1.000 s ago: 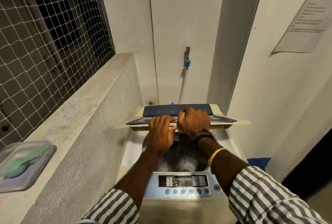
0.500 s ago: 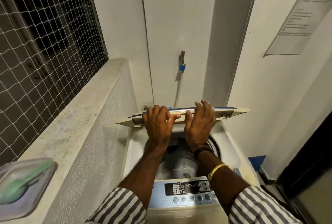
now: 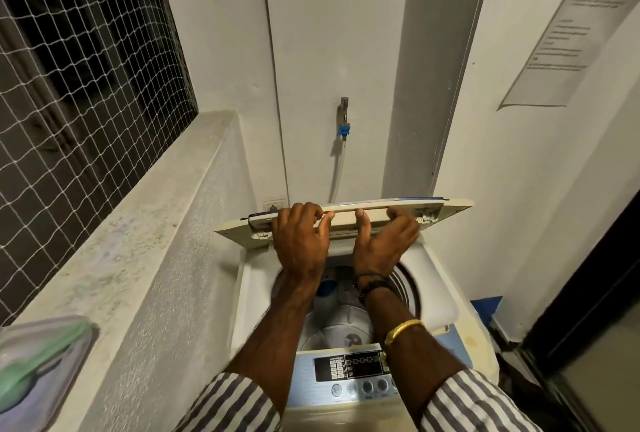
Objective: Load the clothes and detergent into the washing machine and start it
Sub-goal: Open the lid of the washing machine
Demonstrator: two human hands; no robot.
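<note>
- Lid (image 3: pixel 450 205) of the washing machine (image 3: pixel 440 279): folded flat on itself, held up above the back edge of the machine's top, seen nearly edge-on. Long axis from left to right, parallel to the back wall; pale underside facing the camera, a thin blue strip showing along the upper edge.
- Left hand (image 3: pixel 301 241): fingers curled over the lid's near edge, left of its middle, gripping it.
- Right hand (image 3: pixel 384 241): thumb pressed up against the same edge, fingers hooked over the top just right of the middle, also gripping the lid. Hands close together, not touching.
- Both ends of the lid sticking out well beyond the hands, left end toward the ledge (image 3: pixel 138 241), right end toward the side wall.
- Drum (image 3: pixel 346 324): uncovered below the forearms, grey inside, a blue round part near its back left.
- Control panel (image 3: pixel 353 366): along the machine's front edge, dark display above a row of round buttons.
- Gold bracelet (image 3: pixel 403 329) and dark wristband (image 3: pixel 372 281) on the right arm; striped sleeves on both.
- Speckled concrete ledge along the machine's left side; at its near end a clear container (image 3: pixel 38 362) holding something green, blurred.
- White netting (image 3: pixel 86 68) over the dark opening above the ledge.
- Tap (image 3: pixel 344 109) with blue fitting and hose (image 3: pixel 337 172) on the back wall; printed notice (image 3: pixel 561 40) on the right wall.
</note>
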